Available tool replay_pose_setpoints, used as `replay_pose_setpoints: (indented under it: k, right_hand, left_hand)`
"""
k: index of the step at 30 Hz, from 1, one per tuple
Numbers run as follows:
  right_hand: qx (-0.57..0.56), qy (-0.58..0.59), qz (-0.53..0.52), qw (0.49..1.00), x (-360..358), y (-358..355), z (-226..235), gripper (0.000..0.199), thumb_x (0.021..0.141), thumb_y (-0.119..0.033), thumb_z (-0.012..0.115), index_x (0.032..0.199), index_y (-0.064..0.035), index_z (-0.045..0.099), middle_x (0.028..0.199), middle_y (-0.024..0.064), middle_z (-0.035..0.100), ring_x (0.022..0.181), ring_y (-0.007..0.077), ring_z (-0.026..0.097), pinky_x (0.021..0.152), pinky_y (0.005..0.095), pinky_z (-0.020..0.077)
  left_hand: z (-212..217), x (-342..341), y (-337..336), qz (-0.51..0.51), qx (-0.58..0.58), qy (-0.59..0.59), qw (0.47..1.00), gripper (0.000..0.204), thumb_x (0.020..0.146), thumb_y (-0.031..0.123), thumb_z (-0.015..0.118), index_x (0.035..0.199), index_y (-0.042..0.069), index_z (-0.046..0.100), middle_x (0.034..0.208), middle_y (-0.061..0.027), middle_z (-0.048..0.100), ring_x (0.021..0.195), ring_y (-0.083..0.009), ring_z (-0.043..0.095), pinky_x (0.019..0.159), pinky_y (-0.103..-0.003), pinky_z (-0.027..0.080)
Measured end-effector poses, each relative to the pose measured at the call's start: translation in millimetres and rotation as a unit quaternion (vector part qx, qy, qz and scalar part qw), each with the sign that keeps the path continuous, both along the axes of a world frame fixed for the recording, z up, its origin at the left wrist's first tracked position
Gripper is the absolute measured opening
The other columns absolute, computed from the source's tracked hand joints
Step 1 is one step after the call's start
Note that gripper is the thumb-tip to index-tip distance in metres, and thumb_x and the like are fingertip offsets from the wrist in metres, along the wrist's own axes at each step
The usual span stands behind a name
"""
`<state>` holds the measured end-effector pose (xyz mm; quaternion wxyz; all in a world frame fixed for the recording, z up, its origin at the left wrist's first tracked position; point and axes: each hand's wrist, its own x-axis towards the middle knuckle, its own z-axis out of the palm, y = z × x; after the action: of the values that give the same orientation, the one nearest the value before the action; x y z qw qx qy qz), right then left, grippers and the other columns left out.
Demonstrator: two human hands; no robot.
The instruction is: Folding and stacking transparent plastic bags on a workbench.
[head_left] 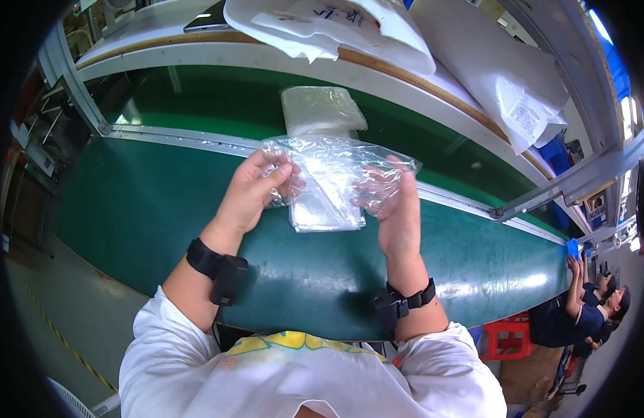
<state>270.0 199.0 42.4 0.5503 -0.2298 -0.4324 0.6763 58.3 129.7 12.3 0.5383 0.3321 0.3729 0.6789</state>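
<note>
A clear plastic bag [329, 150] is stretched between my hands above the green table. My left hand [255, 182] pinches its left side, thumb against the fingers. At the other end is my right hand [398, 202], its fingers stretched out and showing through the film. I cannot tell whether those fingers are inside the bag or behind it. Directly beneath lies a stack of flat clear bags [327, 217], partly covered by the raised one. Another pile of clear bags [322, 111] sits farther back, past the metal rail.
The green tabletop [154, 202] is bordered at the back by a metal rail [461, 200]. Beyond it, a raised white shelf [182, 52] carries white sacks [496, 76]. On the right are a red stool [506, 338] and people seated at the table [579, 313].
</note>
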Motion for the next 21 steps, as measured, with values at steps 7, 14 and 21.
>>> replay_pose_setpoints:
  k: [7,14,21]
  right_hand:
    - [-0.034,-0.073,-0.009,0.997,46.1,8.5,-1.8,0.014,0.086,-0.006,0.060,0.097,0.0018,0.059,0.076,0.0104,0.063,0.056,0.0109,0.057,0.047,0.0215,0.0439]
    - [0.028,-0.069,0.051,0.996,83.3,2.8,-6.9,0.011,0.084,-0.008,0.063,0.093,-0.0024,0.065,0.074,0.0028,0.063,0.059,0.0055,0.054,0.048,0.0177,0.0379]
    - [0.077,-0.121,0.276,0.950,80.5,-24.3,6.1,0.022,0.084,-0.018,0.066,0.100,-0.0025,0.065,0.080,0.0012,0.061,0.065,0.0054,0.053,0.056,0.0199,0.0416]
  left_hand:
    - [7.0,30.1,-20.6,0.064,-0.049,0.031,0.996,0.018,0.090,0.018,0.060,0.100,0.003,0.058,0.090,-0.0083,0.062,0.082,-0.0174,0.063,0.070,-0.030,0.054]
    - [25.0,61.4,-62.8,0.150,-0.063,0.192,0.968,0.040,0.088,0.021,0.061,0.122,0.001,0.051,0.111,-0.0113,0.060,0.099,-0.0184,0.058,0.081,-0.031,0.048]
    - [68.6,129.6,-84.3,-0.031,0.051,0.568,0.821,0.065,0.076,0.024,0.074,0.130,0.001,0.044,0.115,-0.0155,0.057,0.107,-0.0216,0.056,0.090,-0.034,0.044]
